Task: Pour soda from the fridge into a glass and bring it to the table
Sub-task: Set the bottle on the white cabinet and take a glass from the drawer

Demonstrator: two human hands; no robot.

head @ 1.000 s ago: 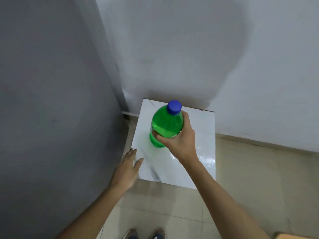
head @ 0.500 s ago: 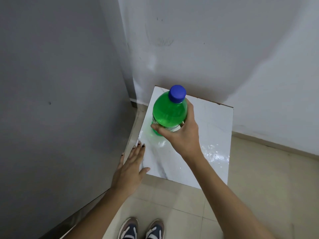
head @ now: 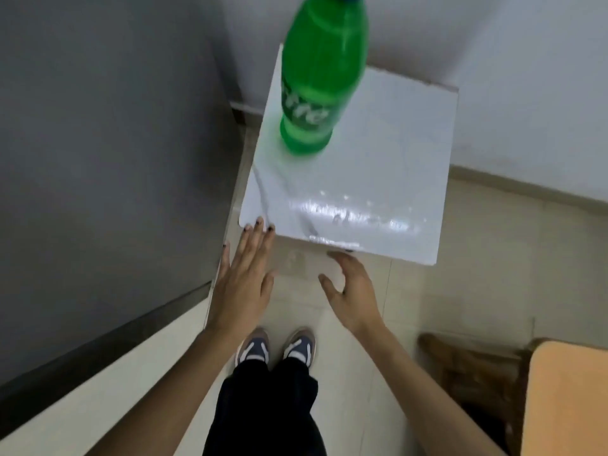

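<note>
A grey panel point(head: 98, 143) filled the left side, pale walls point(head: 510, 44) met behind in a corner, beige floor tiles point(head: 493, 258) lay below, a pair of blue-and-white shoes point(head: 276, 348) stood on them under black trousers point(head: 266, 409), and an orange-topped wooden piece point(head: 566, 406) showed at lower right.

The green soda bottle point(head: 320, 74) has a label with big white letters on it. Only some of them show, and they look like "rite". The rest of the word is turned away. No other words or numbers show.
</note>
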